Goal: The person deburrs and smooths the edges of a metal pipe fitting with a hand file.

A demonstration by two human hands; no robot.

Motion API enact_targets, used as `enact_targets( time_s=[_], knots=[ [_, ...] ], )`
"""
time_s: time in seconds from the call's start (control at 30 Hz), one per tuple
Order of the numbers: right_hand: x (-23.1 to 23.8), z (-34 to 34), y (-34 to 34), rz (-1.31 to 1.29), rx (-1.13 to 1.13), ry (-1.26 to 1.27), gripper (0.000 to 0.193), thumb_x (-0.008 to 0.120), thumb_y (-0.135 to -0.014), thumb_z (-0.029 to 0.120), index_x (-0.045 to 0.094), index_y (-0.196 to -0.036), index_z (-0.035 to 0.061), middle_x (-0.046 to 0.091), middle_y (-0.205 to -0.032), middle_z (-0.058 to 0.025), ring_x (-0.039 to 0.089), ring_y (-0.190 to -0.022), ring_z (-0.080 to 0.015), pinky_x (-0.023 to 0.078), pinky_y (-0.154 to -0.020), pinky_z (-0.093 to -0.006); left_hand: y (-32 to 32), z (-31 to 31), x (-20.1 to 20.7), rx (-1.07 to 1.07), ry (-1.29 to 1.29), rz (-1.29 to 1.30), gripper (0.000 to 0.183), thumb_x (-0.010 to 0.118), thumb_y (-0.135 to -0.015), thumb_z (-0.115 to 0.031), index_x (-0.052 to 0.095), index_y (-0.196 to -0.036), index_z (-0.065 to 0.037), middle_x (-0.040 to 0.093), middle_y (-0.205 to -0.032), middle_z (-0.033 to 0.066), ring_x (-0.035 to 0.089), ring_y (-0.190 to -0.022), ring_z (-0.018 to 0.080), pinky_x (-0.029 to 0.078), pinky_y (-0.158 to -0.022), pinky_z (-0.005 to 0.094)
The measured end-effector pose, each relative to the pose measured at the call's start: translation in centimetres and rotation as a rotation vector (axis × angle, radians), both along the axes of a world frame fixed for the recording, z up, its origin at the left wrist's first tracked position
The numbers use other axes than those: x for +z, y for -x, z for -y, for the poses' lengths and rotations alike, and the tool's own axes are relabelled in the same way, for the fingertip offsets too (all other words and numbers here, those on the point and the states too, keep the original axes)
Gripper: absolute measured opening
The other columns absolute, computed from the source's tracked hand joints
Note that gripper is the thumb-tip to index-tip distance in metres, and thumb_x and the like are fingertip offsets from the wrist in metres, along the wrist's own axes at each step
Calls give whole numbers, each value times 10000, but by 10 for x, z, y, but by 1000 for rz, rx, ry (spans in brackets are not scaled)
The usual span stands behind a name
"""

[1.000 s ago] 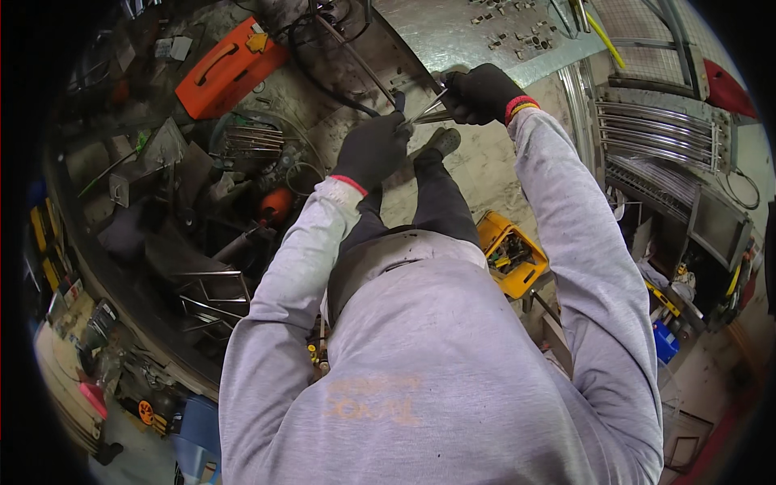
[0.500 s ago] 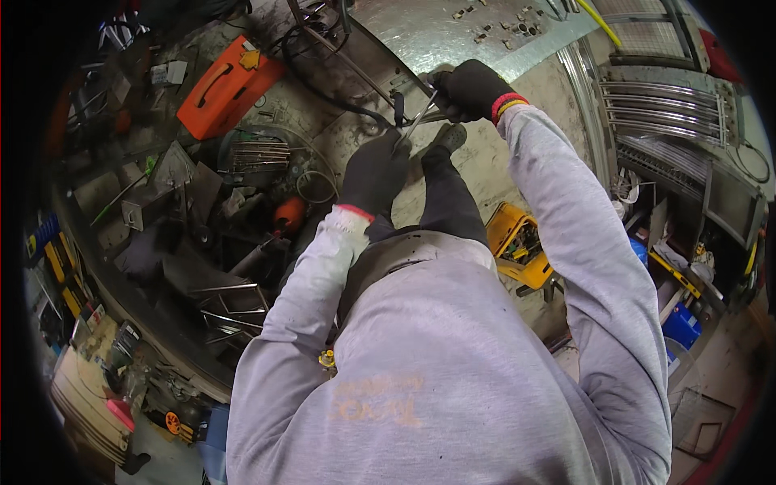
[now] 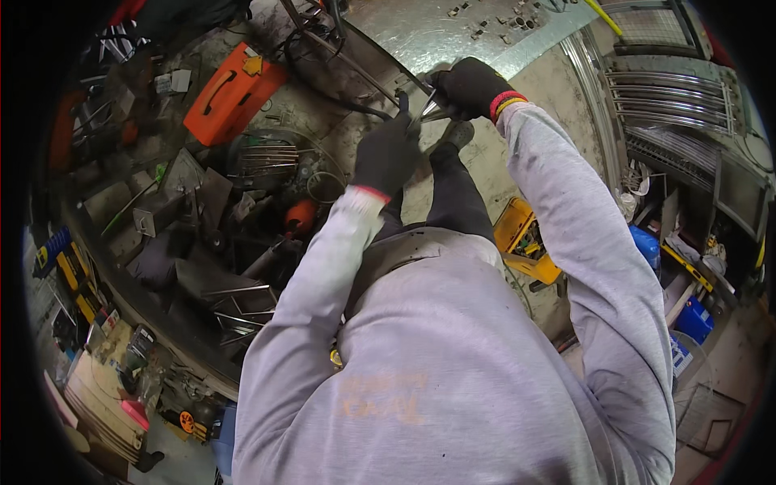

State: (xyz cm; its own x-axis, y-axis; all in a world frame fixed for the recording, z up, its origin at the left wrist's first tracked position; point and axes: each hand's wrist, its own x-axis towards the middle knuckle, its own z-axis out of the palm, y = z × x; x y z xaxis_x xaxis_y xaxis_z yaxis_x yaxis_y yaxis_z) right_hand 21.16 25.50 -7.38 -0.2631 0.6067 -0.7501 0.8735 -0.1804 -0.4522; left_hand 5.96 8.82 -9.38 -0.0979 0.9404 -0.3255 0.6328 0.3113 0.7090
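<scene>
My left hand [image 3: 386, 155] wears a dark glove with a red-edged white cuff. Its fingers are closed around the lower end of a thin, shiny metal bar [image 3: 429, 106], though slight blur hides the exact grip. At the bar's upper end my right hand [image 3: 470, 87], in a matching dark glove with a red and yellow cuff, is closed on it. The bar slants between the two hands, with only a short length showing. Under them are a dark trouser leg [image 3: 459, 190] and a shoe [image 3: 457, 136].
A metal sheet-topped surface [image 3: 428, 40] bears small loose pieces ahead. At left stand an orange case [image 3: 234, 93] and piled metal scrap. A yellow toolbox [image 3: 517, 230] sits by my right leg. Curved metal tubes [image 3: 671, 101] lie at far right; a dark cable [image 3: 323, 97] runs near my hands.
My left hand has moved up and rightward along the bar, closer to my right hand, so less of the bar shows. The right hand has stayed nearly in place. The view has shifted slightly.
</scene>
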Motion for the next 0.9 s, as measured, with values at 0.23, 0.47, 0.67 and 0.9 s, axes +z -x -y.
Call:
enact_targets(
  time_s=[0.23, 0.47, 0.67, 0.9],
  knots=[
    [13, 2, 4, 41, 157, -7, 486, 502, -1091, 372, 739, -817, 49, 707, -644, -62, 689, -533, -148, 562, -548, -314, -9, -16, -15, 28, -55, 3, 255, 613, -980, -284, 701, -1102, -77, 722, -979, 246, 683, -953, 474, 516, -811, 580],
    [-7, 1, -6, -77, 307, -104, 365, 570, -1023, 289, 731, -812, 38, 709, -661, -82, 704, -547, -163, 566, -561, -316, -9, -7, -8, 45, -94, 120, 271, 584, -1002, -293, 685, -1079, -54, 701, -951, 267, 673, -923, 479, 506, -786, 582],
    [-4, -6, -6, 47, 369, -77, 223, 601, -1027, 245, 740, -999, 72, 740, -699, -47, 729, -583, -141, 583, -577, -314, -21, -32, -15, 13, -166, -12, 265, 586, -979, -297, 694, -1083, -79, 720, -966, 231, 684, -935, 456, 516, -803, 565],
    [-3, 0, -8, -65, -35, 30, 434, 588, -1003, 368, 713, -751, 38, 693, -648, -81, 678, -525, -184, 547, -553, -333, -13, -7, -4, 41, -99, -8, 262, 585, -980, -296, 691, -1043, -64, 705, -991, 265, 668, -983, 470, 513, -803, 568]
  ],
)
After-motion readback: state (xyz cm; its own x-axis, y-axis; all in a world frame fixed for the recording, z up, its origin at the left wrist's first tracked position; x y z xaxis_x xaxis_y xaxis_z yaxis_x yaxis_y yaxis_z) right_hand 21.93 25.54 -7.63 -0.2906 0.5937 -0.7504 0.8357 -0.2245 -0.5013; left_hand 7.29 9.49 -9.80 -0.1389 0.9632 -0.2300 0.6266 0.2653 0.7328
